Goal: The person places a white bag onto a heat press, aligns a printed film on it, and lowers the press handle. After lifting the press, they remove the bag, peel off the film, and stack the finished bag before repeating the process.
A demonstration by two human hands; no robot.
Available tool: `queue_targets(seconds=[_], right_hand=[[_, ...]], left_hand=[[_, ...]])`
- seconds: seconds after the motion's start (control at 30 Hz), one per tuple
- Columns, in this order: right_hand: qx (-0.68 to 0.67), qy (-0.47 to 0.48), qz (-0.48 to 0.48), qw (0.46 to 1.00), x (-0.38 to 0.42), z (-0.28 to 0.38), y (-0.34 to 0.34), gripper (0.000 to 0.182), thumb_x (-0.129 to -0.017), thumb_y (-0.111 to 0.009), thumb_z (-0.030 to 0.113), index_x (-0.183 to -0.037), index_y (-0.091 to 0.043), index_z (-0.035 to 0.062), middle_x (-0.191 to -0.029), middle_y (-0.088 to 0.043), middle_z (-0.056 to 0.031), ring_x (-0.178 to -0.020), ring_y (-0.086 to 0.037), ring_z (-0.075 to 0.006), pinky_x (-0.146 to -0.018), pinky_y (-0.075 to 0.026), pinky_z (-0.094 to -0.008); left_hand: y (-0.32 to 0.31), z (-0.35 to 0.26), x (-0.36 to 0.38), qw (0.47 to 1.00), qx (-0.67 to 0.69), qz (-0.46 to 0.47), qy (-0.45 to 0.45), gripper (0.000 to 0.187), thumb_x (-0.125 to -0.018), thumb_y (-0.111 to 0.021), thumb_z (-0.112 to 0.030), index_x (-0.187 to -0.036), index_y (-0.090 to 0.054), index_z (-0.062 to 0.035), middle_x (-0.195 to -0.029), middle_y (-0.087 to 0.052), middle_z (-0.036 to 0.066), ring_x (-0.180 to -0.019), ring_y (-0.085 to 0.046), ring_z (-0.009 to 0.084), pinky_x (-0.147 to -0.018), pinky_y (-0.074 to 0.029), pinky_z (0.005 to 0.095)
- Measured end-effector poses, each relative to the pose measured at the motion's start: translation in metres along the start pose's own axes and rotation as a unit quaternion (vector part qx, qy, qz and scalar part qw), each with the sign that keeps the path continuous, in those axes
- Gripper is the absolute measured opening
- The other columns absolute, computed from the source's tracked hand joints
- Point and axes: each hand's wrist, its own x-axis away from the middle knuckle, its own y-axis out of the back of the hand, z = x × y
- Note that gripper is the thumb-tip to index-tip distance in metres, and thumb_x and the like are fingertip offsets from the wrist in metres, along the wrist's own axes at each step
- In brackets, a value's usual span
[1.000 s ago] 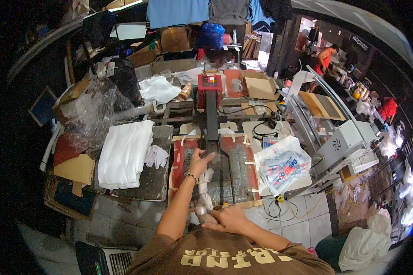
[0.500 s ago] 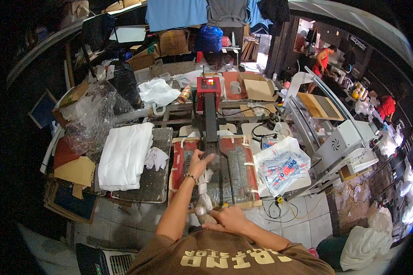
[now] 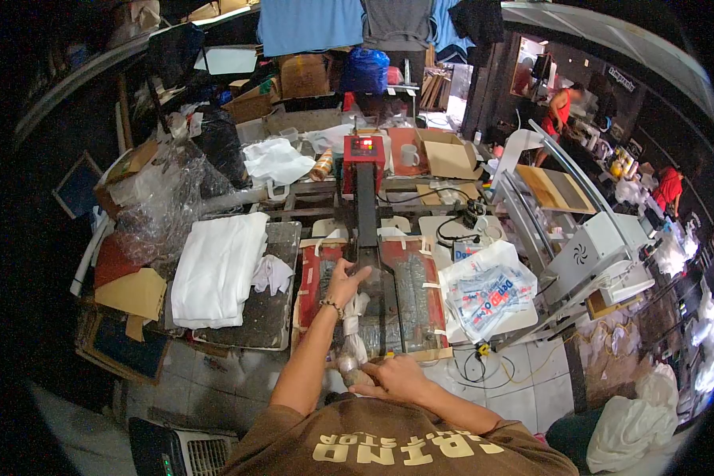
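Observation:
A heat press (image 3: 364, 206) with a dark arm and a red control box (image 3: 363, 151) stands before me, its display lit. My left hand (image 3: 347, 282) rests on the dark top of the press, thumb and fingers apart. Between my forearms runs a handle wrapped in whitish cloth and tape (image 3: 353, 337). My right hand (image 3: 393, 378) is closed about the near end of that handle, close to my body. Red-edged, taped panels (image 3: 414, 289) lie on both sides under the press arm. What is beneath the press is hidden.
Folded white cloth (image 3: 218, 270) lies on a dark board at left. Printed plastic bags (image 3: 492, 293) lie at right, beside a larger white machine (image 3: 591, 254). Cables (image 3: 484, 361) trail over the floor. A person in red (image 3: 559, 111) stands at the far right.
The view has shifted very slightly. Both hands keep their places on the press and its wrapped handle.

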Motion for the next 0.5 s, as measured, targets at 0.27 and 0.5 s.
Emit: queue_targets(seconds=[0.27,0.5], right_hand=[[0.016,0.006,-0.002,1.0,0.0,0.0,0.001,0.07,-0.092,-0.047,0.071,-0.093,-0.075,0.0069,-0.063,-0.064,-0.0229,-0.059,-0.065,-0.0423,-0.06,-0.052,-0.0526],[-0.005,0.001,-0.015,1.0,0.001,0.003,0.002,0.07,-0.092,-0.048,0.07,-0.091,-0.074,0.0047,-0.063,-0.064,-0.0223,-0.059,-0.065,-0.0414,-0.062,-0.052,-0.0519]], left_hand=[[0.0,-0.007,0.004,1.0,-0.002,-0.006,0.005,0.051,-0.081,-0.082,-0.038,-0.104,-0.057,0.0,-0.094,-0.065,0.009,-0.086,-0.059,0.0176,-0.077,-0.048,0.0332],[0.0,-0.016,0.01,1.0,-0.021,-0.014,-0.007,0.052,-0.081,-0.082,-0.041,-0.101,-0.057,-0.0013,-0.095,-0.065,0.01,-0.085,-0.059,0.0184,-0.076,-0.048,0.0346]])
